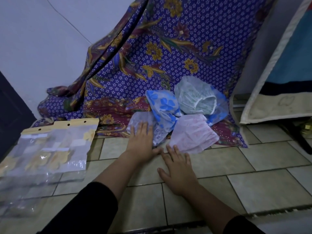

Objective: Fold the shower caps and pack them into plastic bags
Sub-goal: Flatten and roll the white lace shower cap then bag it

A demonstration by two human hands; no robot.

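We are pressing our left hand (141, 137) flat and open on a pale shower cap (143, 121), while our right hand (177, 169) is lying open on the floor tiles (253, 183). More caps (190, 107) are heaping just beyond on the patterned cloth (168, 48); plastic bags (50, 149) are lying left.

a batik cloth (177, 53), purple with small white flowers and gold and maroon blooms, drapes from the top of the frame down onto the tile floor (253, 181). a pale wall (42, 39) stands behind it on the left. a mattress (276, 68) with a cream edge leans at the right.
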